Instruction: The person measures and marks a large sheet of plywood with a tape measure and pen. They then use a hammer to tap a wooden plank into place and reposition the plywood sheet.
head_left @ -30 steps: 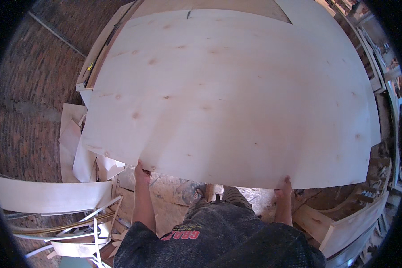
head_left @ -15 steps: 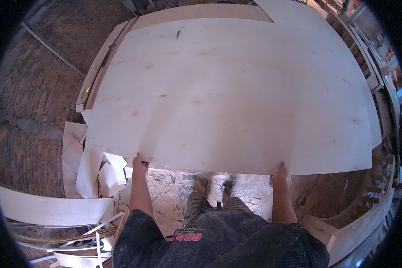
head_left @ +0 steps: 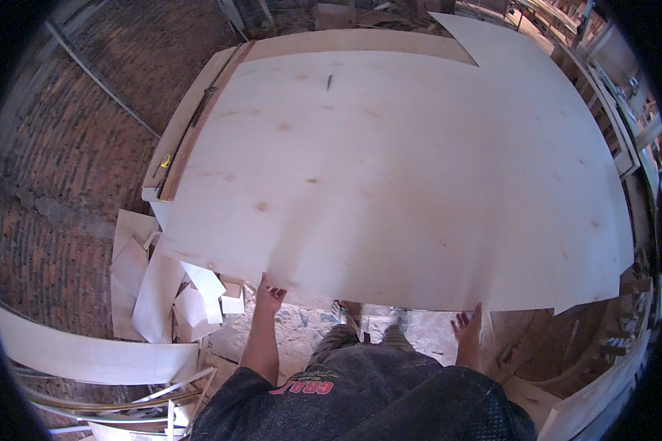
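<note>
A large pale plywood sheet (head_left: 390,191) with brown knots and one dark mark lies spread out in front of me, its near edge facing my body. Against that edge, left of the middle, is my left hand (head_left: 271,296), thumb up at the rim and fingers apart below it. My right hand (head_left: 467,327) is at the same edge farther right, its fingers spread below the sheet and its thumb side at the rim. Neither hand is wrapped round the board. Other pale boards (head_left: 460,55) show from under the sheet at the far side.
A long brown wooden strip (head_left: 206,125) runs along the sheet's left side, near a small yellow item (head_left: 166,161). Offcuts (head_left: 158,294) are heaped at the left, above a curved pale panel (head_left: 95,349). A brick wall (head_left: 59,176) rises beyond. Timber frames (head_left: 596,103) stand at the right.
Both hands have loosened from the sheet's near edge, their fingers now spread. In the picture, the sheet and surroundings sit lower and slightly to the right.
</note>
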Demonstrator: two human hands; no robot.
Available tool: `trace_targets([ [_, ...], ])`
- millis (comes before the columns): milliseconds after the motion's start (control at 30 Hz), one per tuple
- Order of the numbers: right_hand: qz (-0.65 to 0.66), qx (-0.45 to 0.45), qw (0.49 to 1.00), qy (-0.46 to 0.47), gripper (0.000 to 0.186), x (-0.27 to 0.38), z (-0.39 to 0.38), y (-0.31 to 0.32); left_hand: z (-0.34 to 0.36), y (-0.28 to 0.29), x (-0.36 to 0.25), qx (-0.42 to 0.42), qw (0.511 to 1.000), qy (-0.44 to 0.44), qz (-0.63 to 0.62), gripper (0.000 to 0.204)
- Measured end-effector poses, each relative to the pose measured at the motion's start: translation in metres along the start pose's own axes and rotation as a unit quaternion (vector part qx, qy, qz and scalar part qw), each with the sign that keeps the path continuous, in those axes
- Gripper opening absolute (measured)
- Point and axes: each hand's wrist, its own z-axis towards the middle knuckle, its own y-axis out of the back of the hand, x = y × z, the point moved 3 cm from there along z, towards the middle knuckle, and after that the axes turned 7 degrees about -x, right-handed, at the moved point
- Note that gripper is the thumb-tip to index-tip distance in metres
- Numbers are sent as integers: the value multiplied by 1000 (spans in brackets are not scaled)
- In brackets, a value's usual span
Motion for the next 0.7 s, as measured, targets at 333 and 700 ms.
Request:
trace_targets([
  [333, -118, 74, 990, -21, 59, -48, -13, -59, 23, -11, -33, 179, 981, -50, -62, 47],
  [700, -110, 38, 992, 55, 48, -19, -40, -112, 22, -54, -61, 120, 991, -37, -53, 45],
])
